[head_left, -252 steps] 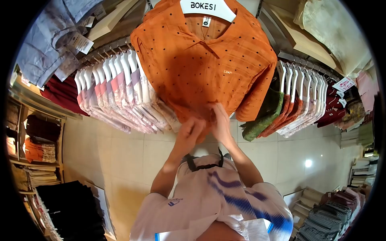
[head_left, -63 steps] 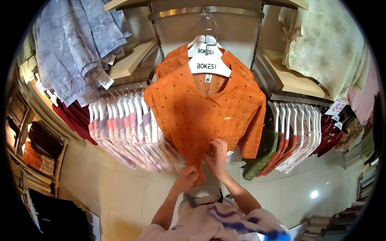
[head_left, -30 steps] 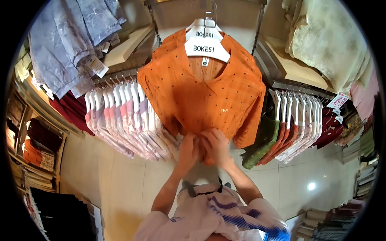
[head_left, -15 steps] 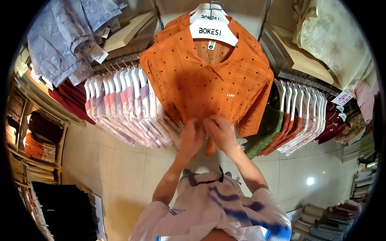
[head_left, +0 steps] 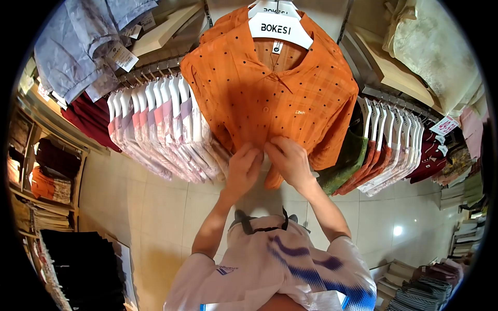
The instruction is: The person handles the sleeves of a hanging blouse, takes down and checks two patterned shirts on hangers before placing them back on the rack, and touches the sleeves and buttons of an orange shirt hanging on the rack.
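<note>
An orange dotted shirt [head_left: 228, 88] hangs in front of me on a white hanger [head_left: 280, 29], with a second white hanger and more orange cloth behind it. My left hand [head_left: 244, 168] pinches the front of the shirt near its lower middle, fingers closed. Close beside it on the right, my right hand [head_left: 288, 159] also pinches the shirt front with curled fingers. The two hands are slightly apart. Part of the shirt's lower end hangs between and below them. The small part between the fingertips is hidden.
Pale pink patterned garments [head_left: 150, 137] hang on the left rail. A green garment [head_left: 347, 166] and red and white ones hang on the right rail. Wooden shelves [head_left: 397, 72] jut out above. Black clothes [head_left: 80, 269] lie stacked at the lower left.
Over the last second, the shirt and hanger have shifted up in view. Both hands, lower and farther apart on the shirt 2.1 seconds ago, are now at a similar height, pinching its front.
</note>
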Demonstrator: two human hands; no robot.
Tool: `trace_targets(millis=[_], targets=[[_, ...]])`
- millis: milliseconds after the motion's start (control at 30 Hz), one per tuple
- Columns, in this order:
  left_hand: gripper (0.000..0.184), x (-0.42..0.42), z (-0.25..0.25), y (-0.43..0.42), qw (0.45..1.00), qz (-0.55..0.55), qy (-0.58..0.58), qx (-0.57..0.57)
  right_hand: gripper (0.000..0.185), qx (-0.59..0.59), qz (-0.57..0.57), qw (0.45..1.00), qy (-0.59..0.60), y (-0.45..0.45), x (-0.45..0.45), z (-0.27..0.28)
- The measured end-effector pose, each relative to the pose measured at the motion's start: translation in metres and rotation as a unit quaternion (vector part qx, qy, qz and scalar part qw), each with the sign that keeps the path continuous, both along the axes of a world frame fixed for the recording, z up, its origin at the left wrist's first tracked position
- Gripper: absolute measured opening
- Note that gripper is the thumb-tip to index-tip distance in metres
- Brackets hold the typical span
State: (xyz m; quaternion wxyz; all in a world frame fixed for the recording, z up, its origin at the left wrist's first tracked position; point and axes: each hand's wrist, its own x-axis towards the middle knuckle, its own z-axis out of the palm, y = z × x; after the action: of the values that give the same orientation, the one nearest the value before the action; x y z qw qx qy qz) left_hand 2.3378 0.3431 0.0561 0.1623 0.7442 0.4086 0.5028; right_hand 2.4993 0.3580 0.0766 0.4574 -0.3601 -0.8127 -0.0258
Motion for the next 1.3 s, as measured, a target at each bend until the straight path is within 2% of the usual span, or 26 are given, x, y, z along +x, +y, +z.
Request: trace_targets(millis=[167,233,333,567,633,867,933,1033,1133,1267,1300], targets=[[0.009,-0.007,0.011,0.000,0.997,-0.047,-0.045,-0.042,0.021,0.019,-0.003,1.000,-0.018,0.002,0.003,0.012],[0.009,-0.012,0.008,0.002,0.997,-0.049,-0.050,-0.039,0.018,-0.059,0.064,0.996,0.022,0.004,0.006,0.013],[0.008,-0.013,0.005,0.005,0.994,-0.056,-0.071,-0.060,0.017,-0.114,0.089,0.988,0.063,0.006,0.003,0.013],[0.006,-0.009,0.009,0.006,0.989,-0.084,-0.097,-0.070,0.015,-0.111,0.147,0.980,0.074,0.010,0.008,0.014],[0.004,-0.010,0.007,0.007,0.994,-0.077,-0.071,-0.042,0.017,-0.205,0.130,0.965,0.096,-0.001,0.005,0.018],[0.005,-0.011,0.007,0.007,0.993,-0.093,-0.055,-0.051,0.017,-0.196,0.107,0.970,0.096,0.001,0.006,0.006],[0.006,-0.014,0.010,0.007,0.991,-0.097,-0.045,-0.080,0.015,-0.071,0.062,0.995,0.027,0.001,0.003,0.004],[0.008,-0.012,0.024,0.007,0.996,-0.060,-0.015,-0.058,0.016,-0.007,0.014,0.999,-0.036,-0.002,-0.002,0.008],[0.008,-0.011,0.023,0.009,0.997,-0.045,0.047,-0.048,0.020,0.013,0.025,0.998,-0.053,0.000,0.000,0.004],[0.007,-0.011,0.019,0.016,0.994,-0.067,0.020,-0.088,0.021,0.002,0.016,1.000,-0.023,0.000,0.002,0.000],[0.007,-0.011,0.014,0.018,0.993,-0.074,-0.002,-0.093,0.018,-0.026,0.044,0.999,0.013,0.000,0.003,0.001]])
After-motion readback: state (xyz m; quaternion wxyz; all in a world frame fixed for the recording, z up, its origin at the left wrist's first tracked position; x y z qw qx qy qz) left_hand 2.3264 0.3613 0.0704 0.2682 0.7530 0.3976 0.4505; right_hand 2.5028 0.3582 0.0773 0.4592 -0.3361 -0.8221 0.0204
